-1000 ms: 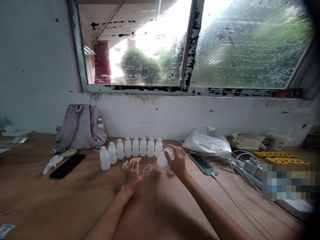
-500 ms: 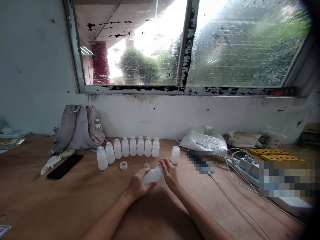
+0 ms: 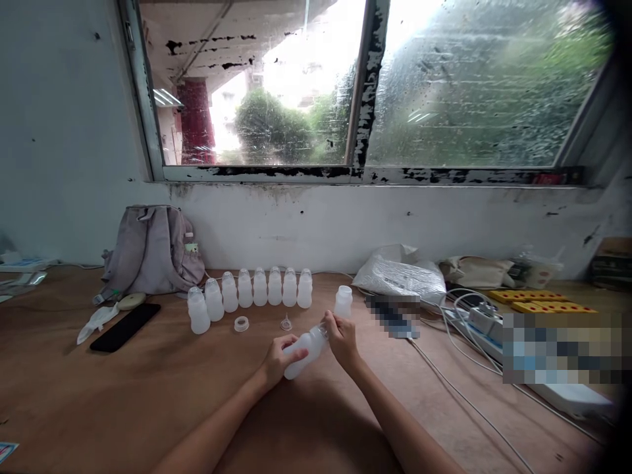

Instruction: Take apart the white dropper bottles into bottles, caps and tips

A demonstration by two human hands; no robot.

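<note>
A frosted white bottle (image 3: 302, 355) lies tilted between my hands, its neck up to the right. My left hand (image 3: 277, 361) is wrapped round its body, thumb on top. The fingers of my right hand (image 3: 340, 334) pinch the neck end, where a clear part shows only partly. Behind my right hand stands an uncapped bottle (image 3: 344, 301). Several similar bottles with clear tops (image 3: 260, 288) stand in a row further back. On the table in front of them lie a translucent ring (image 3: 241, 324) and a small clear piece with a thin tip (image 3: 286, 322).
A grey backpack (image 3: 151, 253), a black phone (image 3: 126, 327) and a white crumpled wrapper (image 3: 97, 322) are at the left. To the right are a plastic bag (image 3: 402, 276), white cables, a power strip (image 3: 567, 398) and yellow trays (image 3: 543, 301). A window is above.
The held bottle is tilted more steeply, its base nearer me. My right hand has shifted slightly right, and its fingers are curled more tightly at the neck.
</note>
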